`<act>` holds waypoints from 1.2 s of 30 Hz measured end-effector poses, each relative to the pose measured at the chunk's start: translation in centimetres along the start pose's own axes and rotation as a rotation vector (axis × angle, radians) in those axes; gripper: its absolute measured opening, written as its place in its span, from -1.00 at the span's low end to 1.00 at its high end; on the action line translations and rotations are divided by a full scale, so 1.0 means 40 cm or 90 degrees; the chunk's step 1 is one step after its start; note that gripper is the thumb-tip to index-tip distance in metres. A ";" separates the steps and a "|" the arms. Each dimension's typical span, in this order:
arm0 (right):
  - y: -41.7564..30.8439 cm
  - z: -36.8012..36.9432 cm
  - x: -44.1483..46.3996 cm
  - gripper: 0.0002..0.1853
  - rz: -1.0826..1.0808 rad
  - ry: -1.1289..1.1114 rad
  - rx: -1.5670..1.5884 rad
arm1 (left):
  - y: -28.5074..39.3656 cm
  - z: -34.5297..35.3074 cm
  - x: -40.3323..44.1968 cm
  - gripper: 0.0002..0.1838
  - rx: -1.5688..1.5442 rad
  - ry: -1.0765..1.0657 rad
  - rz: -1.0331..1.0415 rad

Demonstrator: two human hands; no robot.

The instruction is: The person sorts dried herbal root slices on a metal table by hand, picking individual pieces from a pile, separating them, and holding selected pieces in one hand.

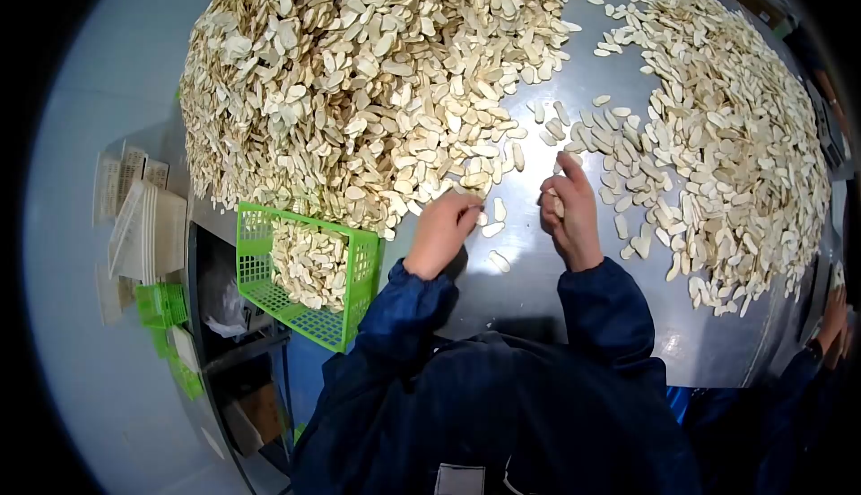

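Slices, pale, flat and mostly oval, lie heaped deep across the far left of the grey metal desk, while a lower, wider spread of the same kind covers its right side. Between the two, a strip of bare metal shows, with a few loose pieces just beside the left hand. That left hand is at the near edge of the tall heap, its fingers bent and the thumb and forefinger pressed together at the tips; whether a slice sits between them is too small to tell. Across the bare strip, the right hand is curled around a pale slice, with its forefinger reaching up near the closest slices of the wider spread. At the desk's left edge, below the tall heap, a green plastic basket with perforated walls holds a mound of slices. Off to the left, white plastic baskets are stacked beside a dark metal frame, with a smaller green basket below them. Another person's hand rests near the desk's far right edge, its dark sleeve below it.
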State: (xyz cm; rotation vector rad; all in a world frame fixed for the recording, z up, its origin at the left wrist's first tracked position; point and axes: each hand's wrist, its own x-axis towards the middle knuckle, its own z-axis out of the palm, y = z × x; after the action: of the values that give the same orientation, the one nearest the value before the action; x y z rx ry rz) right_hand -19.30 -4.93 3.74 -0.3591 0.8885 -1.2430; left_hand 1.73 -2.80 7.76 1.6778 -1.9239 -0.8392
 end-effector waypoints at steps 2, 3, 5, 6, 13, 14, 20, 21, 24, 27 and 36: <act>-0.012 -0.016 0.005 -0.44 -0.038 -0.014 0.029 | 0.020 -0.007 0.053 -0.82 0.047 0.057 0.034; -0.011 -0.016 0.002 -0.47 -0.023 -0.024 0.024 | 0.023 -0.005 0.084 -0.81 0.085 0.084 0.062; -0.008 -0.019 -0.008 -0.53 0.002 -0.040 0.013 | 0.000 0.009 0.141 -0.79 0.106 0.084 0.163; -0.004 -0.020 -0.013 -0.61 0.005 -0.053 0.023 | -0.007 0.009 0.161 -0.79 0.142 0.046 0.156; -0.002 -0.022 -0.014 -0.70 0.056 -0.088 0.003 | 0.001 -0.005 0.171 -0.94 0.108 0.034 0.130; 0.000 -0.022 -0.013 -0.71 0.087 -0.105 0.004 | 0.006 -0.006 0.165 -0.93 0.065 0.032 0.099; -0.020 0.028 -0.045 -0.71 0.273 -0.166 0.095 | 0.099 -0.062 0.092 -0.78 -0.142 -0.003 0.066; -0.004 0.012 -0.038 -0.72 0.260 -0.204 0.059 | 0.075 -0.073 0.092 -0.78 -0.106 0.048 0.075; 0.015 -0.013 -0.036 -0.78 0.287 -0.305 -0.063 | -0.015 -0.099 0.078 -0.79 -0.061 0.071 0.026; 0.032 0.040 -0.081 -0.65 0.379 -0.325 -0.208 | -0.046 -0.098 0.050 -0.79 -0.058 0.038 -0.049; 0.010 -0.004 -0.030 -0.44 0.078 -0.114 0.004 | -0.067 -0.050 0.027 -0.71 -0.071 0.029 -0.054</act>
State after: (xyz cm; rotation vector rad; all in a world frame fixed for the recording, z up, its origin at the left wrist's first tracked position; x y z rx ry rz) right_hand -19.20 -3.66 3.83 -0.3983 0.7411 -1.0829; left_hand 4.85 -4.38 7.25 1.7079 -1.7529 -0.9139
